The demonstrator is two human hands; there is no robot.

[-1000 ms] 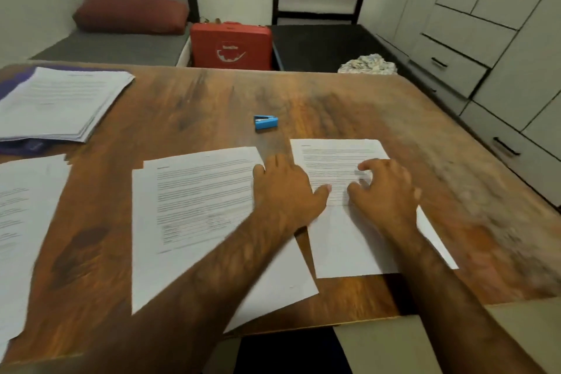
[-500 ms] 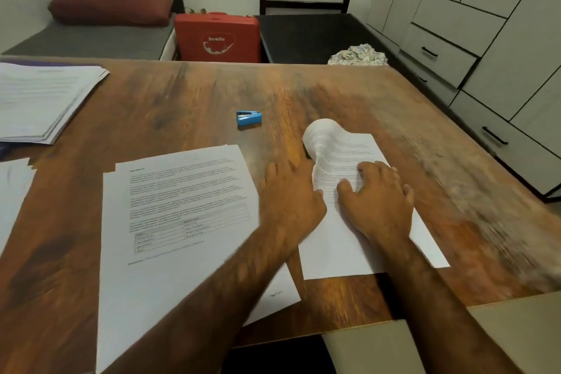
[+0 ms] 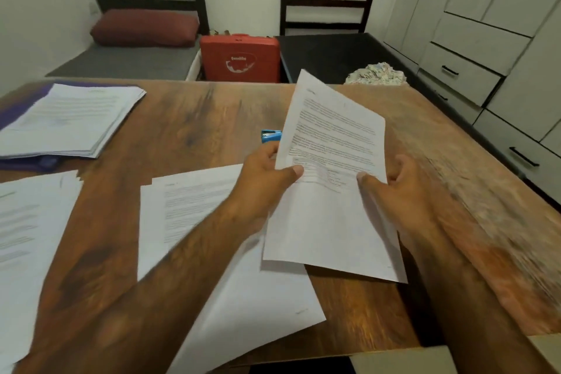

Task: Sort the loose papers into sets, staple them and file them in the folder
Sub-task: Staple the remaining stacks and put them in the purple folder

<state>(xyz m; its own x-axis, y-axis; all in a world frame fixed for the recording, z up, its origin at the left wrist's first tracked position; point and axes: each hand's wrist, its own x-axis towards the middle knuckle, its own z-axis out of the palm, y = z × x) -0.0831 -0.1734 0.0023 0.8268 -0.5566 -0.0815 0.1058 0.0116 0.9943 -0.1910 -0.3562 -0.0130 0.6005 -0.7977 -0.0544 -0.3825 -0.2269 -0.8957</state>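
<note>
A printed paper set (image 3: 331,161) is lifted off the wooden table (image 3: 188,124) and tilted up toward me. My left hand (image 3: 267,176) pinches its left edge and my right hand (image 3: 394,179) pinches its right edge, thumbs on the printed face. A small blue stapler (image 3: 270,136) lies on the table just behind my left hand, partly hidden by the sheet. A second loose set (image 3: 194,215) lies flat under my left forearm. More sheets (image 3: 27,240) lie at the left edge. A stack of papers (image 3: 69,118) rests on the purple folder (image 3: 21,162) at the far left.
Beyond the table stand a red case (image 3: 239,59), a bed with a dark red pillow (image 3: 142,28) and a black surface holding crumpled cloth (image 3: 376,73). White cabinets with drawers (image 3: 473,70) line the right wall. A cardboard piece (image 3: 409,360) shows at the bottom right.
The right-hand paper set lay flat under both hands; its top curled up and now both hands hold it raised off the table. The view has shifted upward.
</note>
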